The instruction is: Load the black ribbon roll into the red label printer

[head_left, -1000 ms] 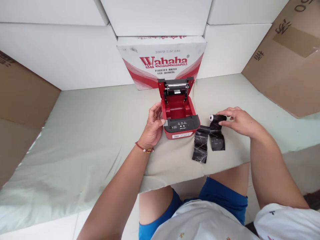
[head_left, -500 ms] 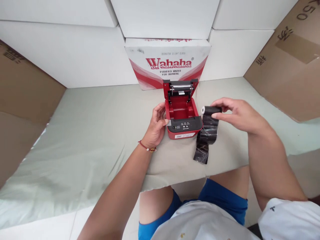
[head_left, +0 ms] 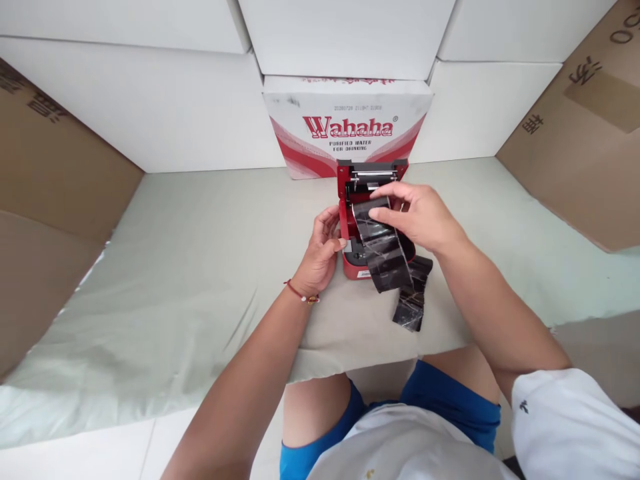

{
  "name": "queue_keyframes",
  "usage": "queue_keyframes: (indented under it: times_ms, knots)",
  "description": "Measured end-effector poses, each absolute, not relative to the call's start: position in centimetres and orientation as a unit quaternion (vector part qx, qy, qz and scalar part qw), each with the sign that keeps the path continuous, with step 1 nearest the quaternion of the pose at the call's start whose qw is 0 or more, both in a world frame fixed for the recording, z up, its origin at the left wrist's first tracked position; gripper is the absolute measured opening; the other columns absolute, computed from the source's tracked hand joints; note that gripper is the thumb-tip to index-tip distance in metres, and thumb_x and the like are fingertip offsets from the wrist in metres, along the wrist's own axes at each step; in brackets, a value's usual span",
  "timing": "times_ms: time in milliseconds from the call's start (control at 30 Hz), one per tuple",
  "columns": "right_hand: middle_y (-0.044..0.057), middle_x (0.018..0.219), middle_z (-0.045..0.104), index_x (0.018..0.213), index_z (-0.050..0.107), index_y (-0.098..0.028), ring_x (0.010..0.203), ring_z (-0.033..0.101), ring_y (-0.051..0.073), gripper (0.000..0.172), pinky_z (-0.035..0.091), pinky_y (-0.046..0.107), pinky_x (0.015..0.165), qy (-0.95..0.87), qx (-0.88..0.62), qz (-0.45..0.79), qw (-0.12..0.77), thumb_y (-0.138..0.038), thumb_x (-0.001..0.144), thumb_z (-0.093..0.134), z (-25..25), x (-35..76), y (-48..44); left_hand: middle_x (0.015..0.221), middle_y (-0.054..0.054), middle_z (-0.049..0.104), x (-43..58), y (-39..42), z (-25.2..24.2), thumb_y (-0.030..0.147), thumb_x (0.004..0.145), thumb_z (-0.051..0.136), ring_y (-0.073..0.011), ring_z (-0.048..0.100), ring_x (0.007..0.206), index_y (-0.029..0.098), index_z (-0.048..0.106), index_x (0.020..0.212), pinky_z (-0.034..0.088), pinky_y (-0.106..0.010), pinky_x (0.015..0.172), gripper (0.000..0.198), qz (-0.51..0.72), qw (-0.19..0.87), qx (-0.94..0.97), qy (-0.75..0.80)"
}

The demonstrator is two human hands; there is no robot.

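Note:
A red and black label printer (head_left: 356, 272) stands on the cloth-covered table with its lid raised at the back. My left hand (head_left: 324, 245) grips the printer's left side, thumb on the front corner and fingers along the outer wall. Over the printer's open bay, my right hand (head_left: 413, 212) pinches a roll of glossy black ribbon (head_left: 383, 257) between thumb and fingers. The loose ribbon hangs down across the printer's front panel, and its tail rests on the cloth to the right. Ribbon and hand hide most of the bay.
Behind the printer stands a white and red Wahaha water carton (head_left: 350, 127), against stacked white boxes (head_left: 195, 107). Brown cardboard boxes flank the table at left (head_left: 55, 180) and right (head_left: 575, 133). The cloth (head_left: 200, 267) has a few creases.
My right hand has carried the roll leftward, from beside the printer to over its open bay, and the ribbon now drapes across the front panel. My left hand keeps its hold.

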State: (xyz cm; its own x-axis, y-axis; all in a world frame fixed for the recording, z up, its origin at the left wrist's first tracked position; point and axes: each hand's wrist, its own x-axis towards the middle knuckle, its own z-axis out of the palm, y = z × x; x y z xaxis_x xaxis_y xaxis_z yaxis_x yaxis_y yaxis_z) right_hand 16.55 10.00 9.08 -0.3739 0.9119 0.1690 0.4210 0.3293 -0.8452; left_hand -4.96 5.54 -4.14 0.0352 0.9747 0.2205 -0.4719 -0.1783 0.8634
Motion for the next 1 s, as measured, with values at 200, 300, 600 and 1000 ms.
queue_keyframes:
  times_ms: [200, 300, 600, 1000]
  knots:
    - [0.001, 0.093, 0.080, 0.113, 0.085, -0.025, 0.080, 0.069, 0.020, 0.026, 0.055, 0.036, 0.078, -0.809, -0.439, 0.338, 0.195, -0.031, 0.088, 0.079, 9.0, 17.8, 10.0, 0.170, -0.002, 0.055, -4.8, 5.5, -4.1, 0.042, 0.081, 0.093, -0.0312, 0.038, 0.168, 0.039, 0.061, 0.144, 0.034, -0.051, 0.139, 0.071, 0.626, 0.574, 0.446, 0.282]
    - [0.003, 0.101, 0.082, 0.115, 0.085, -0.026, 0.091, 0.074, 0.024, 0.028, 0.057, 0.039, 0.086, -0.853, -0.437, 0.258, 0.121, -0.022, 0.089, 0.076, 9.9, 18.2, 10.5, 0.169, -0.002, 0.056, -4.8, 5.5, -3.9, 0.041, 0.080, 0.092, -0.0312, 0.039, 0.168, 0.038, 0.061, 0.144, 0.034, -0.051, 0.138, 0.071, 0.629, 0.575, 0.440, 0.285]
    - [0.009, 0.120, 0.082, 0.126, 0.086, -0.029, 0.104, 0.076, 0.033, 0.035, 0.058, 0.047, 0.094, -0.850, -0.504, 0.091, 0.124, -0.022, 0.093, 0.074, 8.4, 16.0, 12.0, 0.171, -0.002, 0.055, -4.7, 5.4, -3.6, 0.038, 0.079, 0.091, -0.0305, 0.037, 0.170, 0.038, 0.060, 0.144, 0.035, -0.050, 0.138, 0.072, 0.626, 0.578, 0.431, 0.299]
    - [0.005, 0.127, 0.085, 0.109, 0.088, -0.029, 0.112, 0.077, 0.031, 0.025, 0.057, 0.041, 0.092, -0.841, -0.527, 0.071, 0.100, -0.020, 0.091, 0.073, 7.8, 15.0, 12.7, 0.171, -0.002, 0.054, -4.7, 5.4, -3.6, 0.043, 0.079, 0.092, -0.0316, 0.035, 0.170, 0.037, 0.059, 0.144, 0.033, -0.051, 0.139, 0.073, 0.624, 0.578, 0.435, 0.294]
